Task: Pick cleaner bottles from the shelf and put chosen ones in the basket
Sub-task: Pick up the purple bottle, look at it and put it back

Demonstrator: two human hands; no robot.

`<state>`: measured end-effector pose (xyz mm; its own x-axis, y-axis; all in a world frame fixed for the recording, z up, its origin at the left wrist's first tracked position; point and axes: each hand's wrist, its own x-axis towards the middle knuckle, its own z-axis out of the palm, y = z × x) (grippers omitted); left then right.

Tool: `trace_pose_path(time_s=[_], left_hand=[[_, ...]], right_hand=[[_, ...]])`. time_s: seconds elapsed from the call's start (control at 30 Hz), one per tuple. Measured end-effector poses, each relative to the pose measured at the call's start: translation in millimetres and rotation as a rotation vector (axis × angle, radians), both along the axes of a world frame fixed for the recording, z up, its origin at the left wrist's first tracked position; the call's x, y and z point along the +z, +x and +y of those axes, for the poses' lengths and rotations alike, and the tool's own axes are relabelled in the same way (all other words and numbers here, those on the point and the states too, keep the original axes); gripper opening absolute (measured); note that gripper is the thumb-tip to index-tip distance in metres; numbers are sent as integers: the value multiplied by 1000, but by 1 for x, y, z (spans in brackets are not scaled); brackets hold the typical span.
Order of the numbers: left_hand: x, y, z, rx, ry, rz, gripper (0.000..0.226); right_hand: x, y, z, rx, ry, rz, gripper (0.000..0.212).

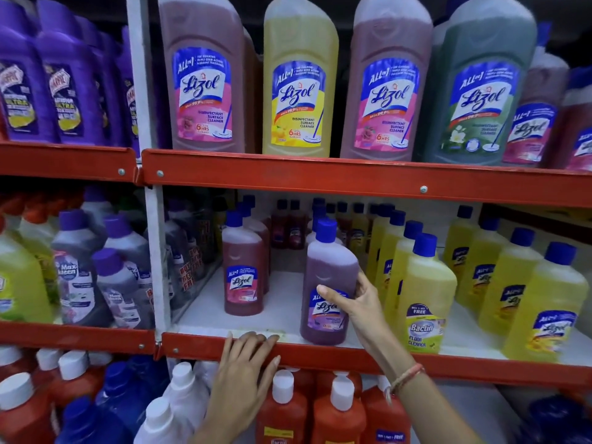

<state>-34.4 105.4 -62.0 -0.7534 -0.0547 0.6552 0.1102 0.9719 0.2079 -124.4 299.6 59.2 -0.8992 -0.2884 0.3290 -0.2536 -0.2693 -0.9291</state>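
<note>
While our right hand wraps around the purple bottle, thumb across its label and fingers behind, that bottle stands at the front lip of the middle shelf. Our left hand lies flat and open on the red edge, just left of the bottle, holding nothing. We see no basket. Judging from this, the one-handed hold on a smooth plastic body could slip, and swinging the bottle out could knock the yellow bottle just right of it, or the pink bottle further left.
</note>
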Motion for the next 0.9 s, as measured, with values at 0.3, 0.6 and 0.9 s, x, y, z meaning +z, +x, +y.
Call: trace_pose_path(time_s=[0.3,0.6,0.9], left_hand=[[-5,-5,-2,-7,25,16,48],[-6,-8,0,-4,26,52,53],[-3,-5,-2,-14,32,11,56]], right_hand=[[-15,-11,0,-9,102,-39,66],[-18,-10,-3,-29,105,-24,61],[-18,-8,-5,-34,120,-20,59]])
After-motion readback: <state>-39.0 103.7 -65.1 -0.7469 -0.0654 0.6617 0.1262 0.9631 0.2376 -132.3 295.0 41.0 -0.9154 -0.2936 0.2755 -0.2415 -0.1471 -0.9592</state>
